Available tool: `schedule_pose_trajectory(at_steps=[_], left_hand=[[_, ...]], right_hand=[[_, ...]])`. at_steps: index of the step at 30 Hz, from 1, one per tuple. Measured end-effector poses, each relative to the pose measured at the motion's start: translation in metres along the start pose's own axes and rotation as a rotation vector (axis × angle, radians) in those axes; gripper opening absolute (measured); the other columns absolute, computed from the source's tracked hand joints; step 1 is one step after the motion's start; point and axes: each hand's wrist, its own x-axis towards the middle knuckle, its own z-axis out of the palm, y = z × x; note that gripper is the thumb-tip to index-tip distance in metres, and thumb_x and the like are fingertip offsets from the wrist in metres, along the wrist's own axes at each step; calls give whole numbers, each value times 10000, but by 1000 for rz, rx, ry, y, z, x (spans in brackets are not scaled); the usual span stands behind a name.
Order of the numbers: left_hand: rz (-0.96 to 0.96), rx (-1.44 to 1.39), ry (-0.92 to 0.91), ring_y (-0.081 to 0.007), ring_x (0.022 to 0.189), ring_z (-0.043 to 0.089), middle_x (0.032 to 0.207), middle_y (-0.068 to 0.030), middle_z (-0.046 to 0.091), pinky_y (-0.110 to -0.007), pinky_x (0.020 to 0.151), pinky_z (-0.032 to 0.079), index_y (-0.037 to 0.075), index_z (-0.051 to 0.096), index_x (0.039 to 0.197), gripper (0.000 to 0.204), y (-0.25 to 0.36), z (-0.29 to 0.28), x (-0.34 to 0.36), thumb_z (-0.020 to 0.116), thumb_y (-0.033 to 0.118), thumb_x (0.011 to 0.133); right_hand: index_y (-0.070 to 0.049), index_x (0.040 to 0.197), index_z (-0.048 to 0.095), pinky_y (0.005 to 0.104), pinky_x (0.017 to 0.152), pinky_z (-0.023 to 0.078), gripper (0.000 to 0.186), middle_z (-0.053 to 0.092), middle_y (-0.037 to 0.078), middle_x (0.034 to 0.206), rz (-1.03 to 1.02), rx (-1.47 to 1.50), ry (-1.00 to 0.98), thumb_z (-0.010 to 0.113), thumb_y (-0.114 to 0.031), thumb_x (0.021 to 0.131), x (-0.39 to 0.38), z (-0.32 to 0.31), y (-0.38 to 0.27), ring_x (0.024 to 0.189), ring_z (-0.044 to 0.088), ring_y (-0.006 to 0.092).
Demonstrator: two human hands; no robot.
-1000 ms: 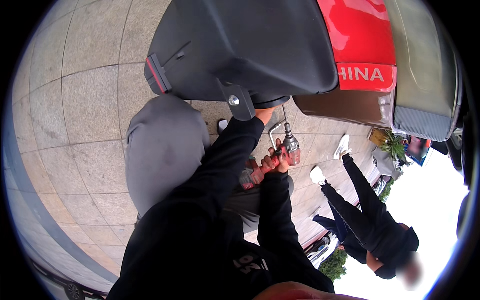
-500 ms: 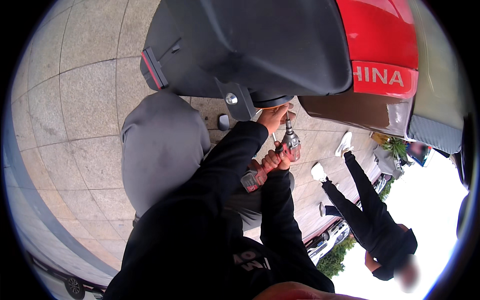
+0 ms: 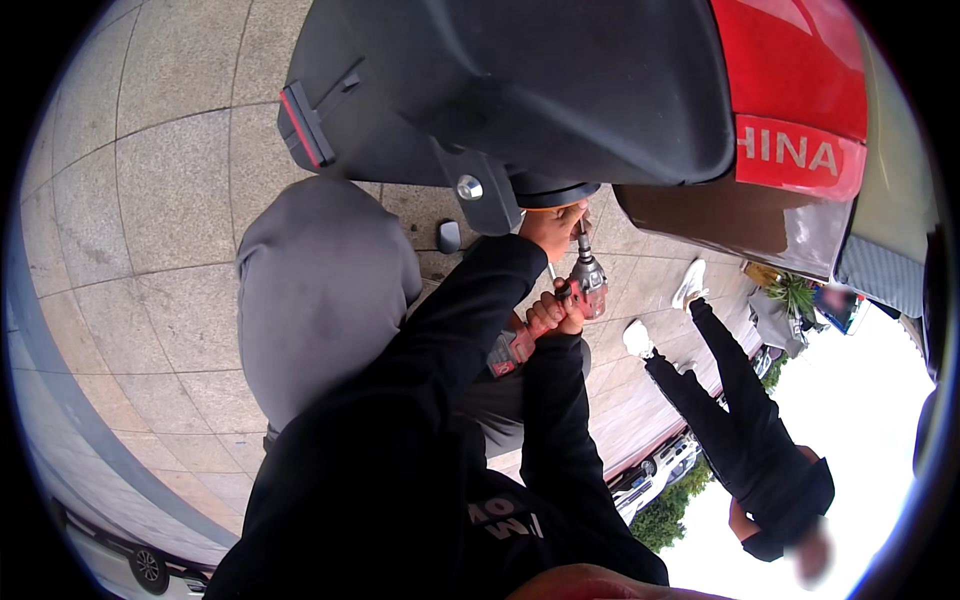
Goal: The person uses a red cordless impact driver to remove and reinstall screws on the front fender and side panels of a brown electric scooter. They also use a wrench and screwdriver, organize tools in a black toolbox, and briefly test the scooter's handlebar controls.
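Note:
My right hand (image 3: 558,312) is wrapped round the grip of a red and grey cordless impact driver (image 3: 592,280). The driver's nose points up toward the underside of a large black plastic body panel (image 3: 560,90). My left hand (image 3: 552,234) is closed beside the driver's tip, just below a round black part with an orange rim (image 3: 556,196). What its fingers hold is hidden. A thin metal shaft (image 3: 551,270) shows between my two hands. Next to my left wrist, a dark bracket with a silver bolt (image 3: 469,188) hangs from the panel.
A red panel (image 3: 800,70) adjoins the black one at right. My grey-trousered knee (image 3: 325,290) is bent at left. A small dark object (image 3: 448,237) lies on the stone paving (image 3: 180,180). Another person in dark clothes (image 3: 740,430) stands at right, near parked cars (image 3: 660,475) and plants.
The view has shifted slightly, so the panels sit a little higher and further right. Both hands and the driver keep nearly the same place under the panel.

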Motion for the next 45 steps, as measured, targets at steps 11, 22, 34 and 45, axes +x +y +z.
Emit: schedule_pose_trajectory(at_steps=[11,22,34,45], left_hand=[[-545,-739,42,-245,842,708,961,-148,695,-356,710,595,-27,581,1099,181,8,-7,5,573,33,929],[-592,-571,99,-223,857,690,974,-123,681,-338,706,564,-6,562,1109,172,34,-5,13,538,109,984],[-572,-493,101,-149,741,674,905,-91,704,-282,657,549,-3,614,1015,215,35,-4,20,549,201,1014],[-602,-427,24,-232,884,710,1044,-125,696,-342,761,579,0,584,1161,269,26,-7,18,526,228,1032]], right_hand=[[-91,1098,525,290,560,371,200,430,-25,666,-27,7,-30,572,-238,971,5,1,0,535,390,102],[-90,1119,543,293,555,371,219,448,-17,676,-46,20,-26,575,-246,968,9,-4,0,537,395,107],[-95,1085,549,284,556,376,214,445,-19,666,-53,-1,-47,591,-267,965,14,-10,-2,538,398,108],[-87,1083,573,291,540,353,205,414,-15,638,-67,-38,-24,566,-260,972,14,-18,-5,525,369,112]])
